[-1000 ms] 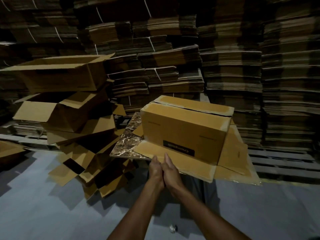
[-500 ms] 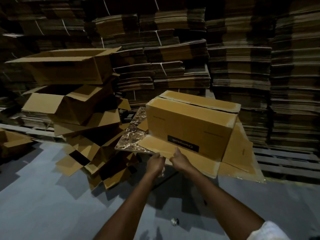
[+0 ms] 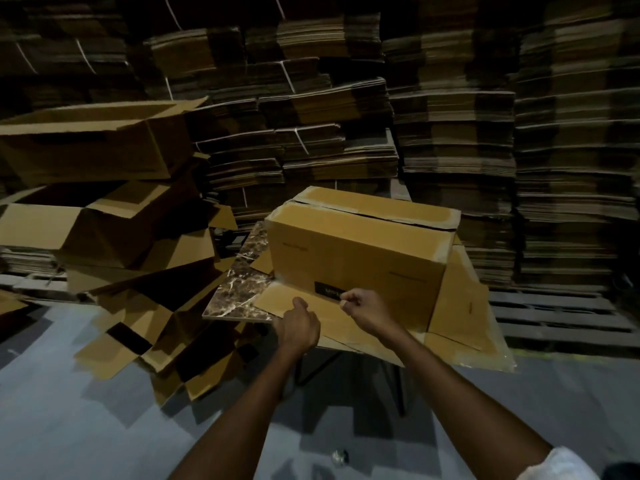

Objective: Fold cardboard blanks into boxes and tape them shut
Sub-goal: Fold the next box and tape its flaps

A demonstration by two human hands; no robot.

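Note:
A brown cardboard box (image 3: 353, 258) stands on a small marble-topped table (image 3: 239, 289). Its top flaps are folded down with an open seam between them, and its lower flaps are spread flat on the table. My left hand (image 3: 299, 329) is at the front flap, fingers curled round something mostly hidden, apparently a roll of clear tape. A little to the right, my right hand (image 3: 367, 306) is in front of the box's black label and pinches something small, apparently the tape's end.
A loose pile of opened boxes (image 3: 104, 230) leans at the left. Tall stacks of flat cardboard blanks (image 3: 450, 133) fill the back on wooden pallets (image 3: 561, 317). A small shiny object (image 3: 340, 455) lies on the grey floor below my arms.
My hands were pressed together below the front flap. They have risen and drawn apart, the right one moving up and right to the box's front face.

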